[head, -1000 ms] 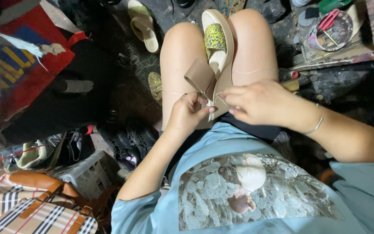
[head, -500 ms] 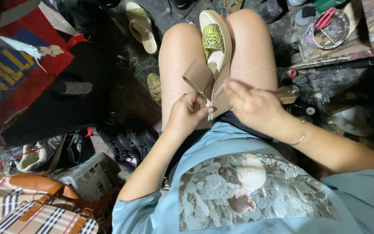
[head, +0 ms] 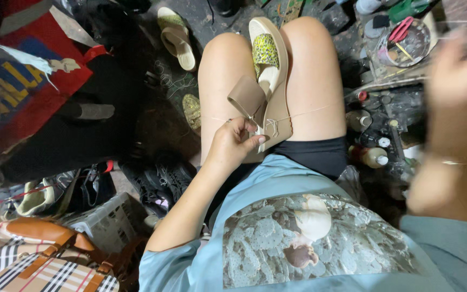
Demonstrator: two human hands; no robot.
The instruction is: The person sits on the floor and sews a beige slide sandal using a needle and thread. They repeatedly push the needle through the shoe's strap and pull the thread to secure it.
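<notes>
A beige wedge shoe point(head: 274, 81) with a yellow-green patterned toe band lies between my bare knees, its heel strap flap point(head: 247, 97) turned up. My left hand point(head: 232, 145) grips the shoe's heel end, fingers pinched at the stitching. A thin pale thread point(head: 309, 112) runs taut from the heel across my thigh toward the right. My right hand point(head: 458, 70) is raised far out to the right, blurred; the thread leads toward it, and what its fingers hold is not visible.
A matching sandal point(head: 177, 35) lies on the dark floor ahead. A cluttered workbench point(head: 401, 38) with tools, a round tin and small bottles point(head: 374, 157) stands at the right. Red-and-black bags point(head: 39, 92), loose shoes, a grey basket point(head: 101, 224) and a plaid handbag point(head: 39, 265) crowd the left.
My right hand has left the shoe's heel and swung far up to the right, drawing the thread out taut. My left hand has stayed on the heel.
</notes>
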